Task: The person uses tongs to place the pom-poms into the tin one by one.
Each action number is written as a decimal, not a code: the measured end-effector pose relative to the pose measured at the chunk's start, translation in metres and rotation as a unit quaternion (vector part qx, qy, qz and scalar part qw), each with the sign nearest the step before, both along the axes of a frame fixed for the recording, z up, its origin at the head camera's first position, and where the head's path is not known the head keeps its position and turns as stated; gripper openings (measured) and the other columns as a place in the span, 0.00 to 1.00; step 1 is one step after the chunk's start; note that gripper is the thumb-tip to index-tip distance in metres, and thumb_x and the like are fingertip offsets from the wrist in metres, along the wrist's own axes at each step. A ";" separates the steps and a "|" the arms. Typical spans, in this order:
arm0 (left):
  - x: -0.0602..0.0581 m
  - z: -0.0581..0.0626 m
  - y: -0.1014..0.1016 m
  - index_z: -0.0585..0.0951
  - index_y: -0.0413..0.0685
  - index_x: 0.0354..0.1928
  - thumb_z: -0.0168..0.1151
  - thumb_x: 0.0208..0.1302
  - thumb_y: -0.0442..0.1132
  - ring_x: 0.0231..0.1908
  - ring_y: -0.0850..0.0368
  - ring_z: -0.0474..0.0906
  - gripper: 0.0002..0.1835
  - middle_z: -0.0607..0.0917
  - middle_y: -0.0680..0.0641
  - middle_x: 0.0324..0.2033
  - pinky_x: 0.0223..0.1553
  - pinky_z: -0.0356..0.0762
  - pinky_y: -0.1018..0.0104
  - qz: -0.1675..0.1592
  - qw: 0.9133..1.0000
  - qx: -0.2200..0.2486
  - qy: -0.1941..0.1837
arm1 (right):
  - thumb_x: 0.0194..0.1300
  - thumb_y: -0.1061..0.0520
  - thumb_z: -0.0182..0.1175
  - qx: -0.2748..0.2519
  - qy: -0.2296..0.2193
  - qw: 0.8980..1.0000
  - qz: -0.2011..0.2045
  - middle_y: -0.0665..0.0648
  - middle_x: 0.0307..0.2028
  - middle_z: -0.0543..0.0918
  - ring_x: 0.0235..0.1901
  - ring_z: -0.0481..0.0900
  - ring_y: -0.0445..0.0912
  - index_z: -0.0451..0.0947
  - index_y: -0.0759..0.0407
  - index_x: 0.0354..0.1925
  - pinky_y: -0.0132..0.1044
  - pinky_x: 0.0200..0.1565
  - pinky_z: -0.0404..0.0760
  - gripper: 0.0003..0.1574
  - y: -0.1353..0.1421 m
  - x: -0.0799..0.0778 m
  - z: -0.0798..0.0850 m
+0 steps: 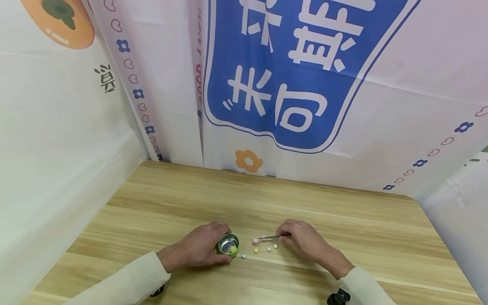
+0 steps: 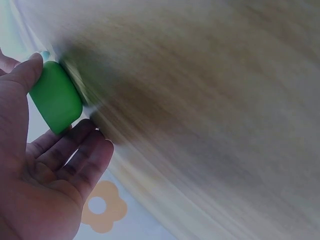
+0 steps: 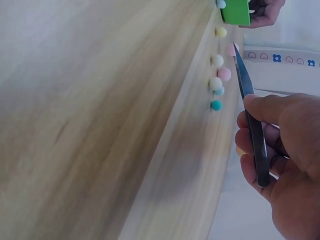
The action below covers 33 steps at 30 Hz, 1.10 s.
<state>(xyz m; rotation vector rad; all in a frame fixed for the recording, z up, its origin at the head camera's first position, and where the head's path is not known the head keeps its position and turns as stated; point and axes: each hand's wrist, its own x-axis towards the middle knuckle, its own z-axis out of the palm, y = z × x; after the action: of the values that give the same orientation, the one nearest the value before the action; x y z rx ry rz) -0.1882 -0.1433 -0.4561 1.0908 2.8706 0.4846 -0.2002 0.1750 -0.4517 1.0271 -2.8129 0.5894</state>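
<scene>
My left hand [image 1: 200, 246] grips a small round green tin [image 2: 56, 97] on the table, thumb on the near side and fingers on the far side. The open top shows a shiny inside with a yellow ball [image 1: 232, 249] in it. Between thumb and fingers, my right hand [image 1: 305, 242] holds dark metal tweezers [image 3: 254, 120], pointing left toward the tin. At their tips is a pale pink ball [image 1: 255, 241]. Near the tweezers lie a yellow ball [image 1: 256, 250], a white ball [image 1: 269, 249] and a light blue ball [image 1: 243, 256], the last close to the tin.
In the right wrist view, a teal ball [image 3: 216, 105] and a second pink ball [image 3: 224, 74] lie among the others. The wooden table [image 1: 186, 195] ends at a printed white cloth [image 1: 171, 141] behind, with more cloth at both sides.
</scene>
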 end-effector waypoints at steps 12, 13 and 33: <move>-0.001 -0.003 -0.001 0.76 0.50 0.49 0.72 0.53 0.60 0.39 0.64 0.76 0.29 0.81 0.55 0.39 0.38 0.76 0.69 -0.002 1.000 0.002 -0.001 | 0.64 0.57 0.66 -0.009 -0.012 1.000 -0.002 0.45 0.35 0.84 0.34 0.78 0.34 0.84 0.51 0.38 0.32 0.37 0.78 0.03 -0.010 0.001 0.009; -0.001 -0.003 -0.001 0.76 0.50 0.49 0.72 0.53 0.60 0.39 0.64 0.76 0.29 0.81 0.55 0.39 0.38 0.76 0.69 -0.002 1.000 0.002 -0.002 | 0.64 0.57 0.66 -0.013 -0.014 1.000 -0.002 0.45 0.35 0.84 0.34 0.78 0.34 0.84 0.50 0.38 0.32 0.37 0.78 0.03 -0.011 0.001 0.011; 0.000 -0.002 -0.002 0.75 0.50 0.50 0.71 0.54 0.60 0.39 0.64 0.76 0.29 0.81 0.54 0.40 0.37 0.75 0.70 -0.004 1.000 0.002 0.005 | 0.64 0.58 0.65 -0.021 -0.021 0.999 0.023 0.46 0.36 0.85 0.35 0.79 0.35 0.85 0.52 0.40 0.31 0.37 0.78 0.05 -0.028 0.004 0.022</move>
<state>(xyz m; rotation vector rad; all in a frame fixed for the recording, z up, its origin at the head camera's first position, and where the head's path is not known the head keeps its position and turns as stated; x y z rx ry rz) -0.1882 -0.1450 -0.4579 1.1085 2.8730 0.4863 -0.1957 0.1471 -0.4300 1.0872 -2.8073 0.6795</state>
